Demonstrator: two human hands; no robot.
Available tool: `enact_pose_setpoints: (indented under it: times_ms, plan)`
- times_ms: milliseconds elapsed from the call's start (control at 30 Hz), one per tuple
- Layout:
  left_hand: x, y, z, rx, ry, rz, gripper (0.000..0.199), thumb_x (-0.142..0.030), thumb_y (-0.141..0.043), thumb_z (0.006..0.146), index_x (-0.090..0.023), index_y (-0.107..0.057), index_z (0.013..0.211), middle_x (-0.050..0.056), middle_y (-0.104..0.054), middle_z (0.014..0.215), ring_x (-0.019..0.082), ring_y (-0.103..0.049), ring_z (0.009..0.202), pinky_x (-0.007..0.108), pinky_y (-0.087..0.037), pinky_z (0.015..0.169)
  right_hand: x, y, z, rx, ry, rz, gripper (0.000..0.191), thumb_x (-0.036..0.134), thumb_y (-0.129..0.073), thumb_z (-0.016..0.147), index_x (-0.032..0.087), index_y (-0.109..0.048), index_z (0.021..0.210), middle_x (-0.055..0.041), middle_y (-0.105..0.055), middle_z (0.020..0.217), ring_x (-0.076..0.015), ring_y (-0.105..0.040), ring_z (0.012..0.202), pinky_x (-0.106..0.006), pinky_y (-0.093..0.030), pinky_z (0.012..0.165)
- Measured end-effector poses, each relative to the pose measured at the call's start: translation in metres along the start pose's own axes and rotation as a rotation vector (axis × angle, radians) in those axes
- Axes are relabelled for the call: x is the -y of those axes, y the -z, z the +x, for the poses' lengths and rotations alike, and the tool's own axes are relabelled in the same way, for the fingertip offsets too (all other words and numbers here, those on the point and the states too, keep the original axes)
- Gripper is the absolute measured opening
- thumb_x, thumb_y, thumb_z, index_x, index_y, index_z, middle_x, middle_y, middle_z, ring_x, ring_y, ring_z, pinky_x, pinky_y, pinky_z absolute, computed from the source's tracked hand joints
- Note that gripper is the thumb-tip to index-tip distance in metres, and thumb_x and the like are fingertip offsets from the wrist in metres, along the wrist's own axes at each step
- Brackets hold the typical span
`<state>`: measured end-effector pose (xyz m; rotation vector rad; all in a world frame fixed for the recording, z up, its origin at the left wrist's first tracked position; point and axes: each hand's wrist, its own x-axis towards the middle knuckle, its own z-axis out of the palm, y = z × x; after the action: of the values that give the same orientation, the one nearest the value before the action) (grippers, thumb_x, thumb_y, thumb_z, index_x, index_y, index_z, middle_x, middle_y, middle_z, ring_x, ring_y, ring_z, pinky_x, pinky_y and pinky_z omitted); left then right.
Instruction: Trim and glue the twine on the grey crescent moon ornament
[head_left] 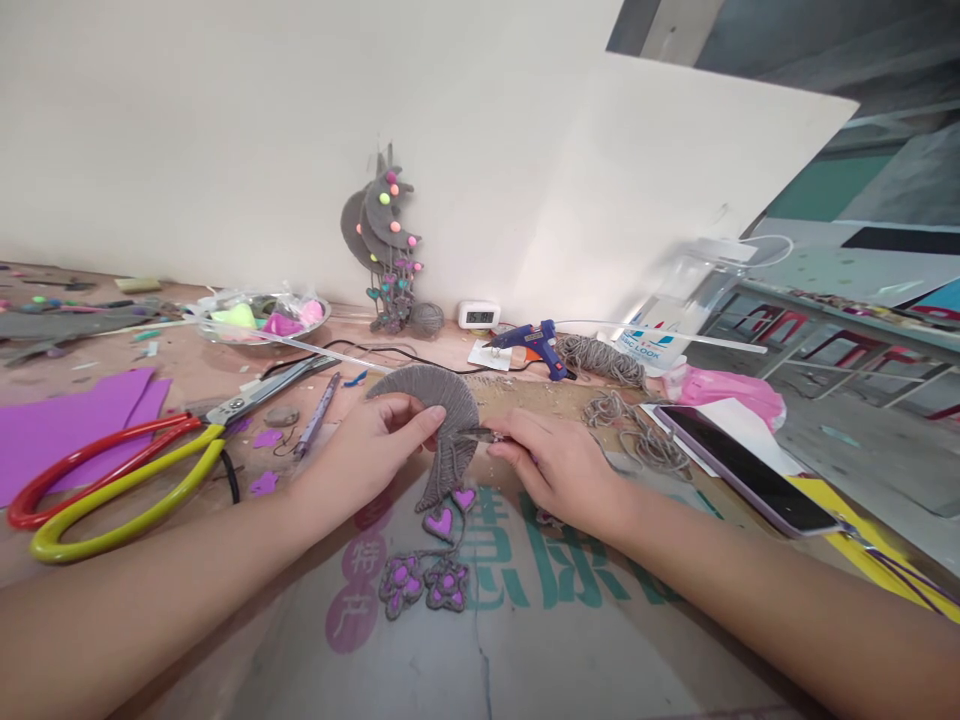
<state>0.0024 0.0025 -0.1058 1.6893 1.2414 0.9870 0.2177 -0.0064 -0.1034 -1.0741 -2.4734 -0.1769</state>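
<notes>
A crescent wrapped in grey yarn (459,398) is held up above the table by my left hand (382,440), thumb on its face and fingers behind. My right hand (551,465) pinches a small slim tool (480,435), its dark tip touching the crescent's right part; the tool's kind is too small to tell. From the crescent's lower end hang grey strings with purple hearts (439,523) and grey-edged purple flowers (447,585), lying on a printed plastic sheet (375,670).
Large red-and-yellow scissors (135,480) and purple foam sheets (75,420) lie left. Behind are a bowl (262,320), a finished hanging crescent (386,220), a clock (478,315) and a blue glue gun (536,345). Yarn (604,360) and a phone (746,468) lie right.
</notes>
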Motion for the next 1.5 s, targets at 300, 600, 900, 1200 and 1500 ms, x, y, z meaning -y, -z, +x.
enact_pose_setpoints:
  times_ms: [300, 600, 900, 1200, 1500]
  plan:
    - [0.005, -0.001, 0.003, 0.002, -0.008, -0.022, 0.032, -0.043, -0.051, 0.083, -0.018, -0.055, 0.063, -0.004, -0.051, 0.057, 0.01, -0.046, 0.051, 0.021, -0.033, 0.047, -0.001, -0.001, 0.001, -0.065, -0.201, 0.189, 0.031, 0.033, -0.046, 0.089, 0.022, -0.052, 0.118, -0.0052, -0.065, 0.094, -0.0186, -0.061, 0.082, -0.03, -0.045, 0.07]
    - [0.011, -0.007, 0.008, 0.04, -0.061, -0.09, 0.032, -0.041, -0.052, 0.082, -0.018, -0.052, 0.06, -0.004, -0.049, 0.055, 0.011, -0.044, 0.051, 0.022, -0.034, 0.048, 0.008, -0.007, 0.021, 0.043, -0.456, 0.63, 0.026, 0.039, -0.053, 0.081, 0.017, -0.055, 0.067, 0.0048, -0.042, 0.056, -0.0094, -0.039, 0.052, -0.021, -0.03, 0.048]
    - [0.002, -0.004, 0.003, -0.015, -0.174, -0.006, 0.033, -0.042, -0.044, 0.086, -0.017, -0.058, 0.069, 0.0, -0.059, 0.069, 0.014, -0.055, 0.068, 0.024, -0.043, 0.062, -0.005, -0.014, 0.022, 0.011, -0.436, 0.504, 0.029, 0.04, -0.051, 0.082, 0.017, -0.048, 0.064, 0.0049, -0.038, 0.057, -0.0097, -0.036, 0.054, -0.021, -0.026, 0.049]
    - [-0.018, 0.001, 0.0, -0.038, -0.156, 0.105, 0.027, -0.039, -0.051, 0.081, -0.017, -0.065, 0.073, 0.001, -0.063, 0.072, 0.016, -0.057, 0.07, 0.025, -0.042, 0.062, 0.008, -0.008, 0.024, 0.001, -0.279, 0.268, 0.008, 0.019, -0.053, 0.075, 0.02, -0.055, 0.068, 0.003, -0.055, 0.06, -0.0115, -0.045, 0.054, -0.021, -0.025, 0.048]
    - [-0.012, 0.012, 0.005, -0.156, -0.124, 0.264, 0.03, -0.037, -0.039, 0.086, -0.019, -0.055, 0.068, -0.001, -0.061, 0.074, 0.018, -0.055, 0.076, 0.026, -0.04, 0.064, -0.009, -0.008, 0.028, 0.064, -0.305, 0.312, 0.024, 0.036, -0.055, 0.082, 0.02, -0.064, 0.097, -0.0015, -0.063, 0.075, -0.014, -0.053, 0.064, -0.023, -0.037, 0.056]
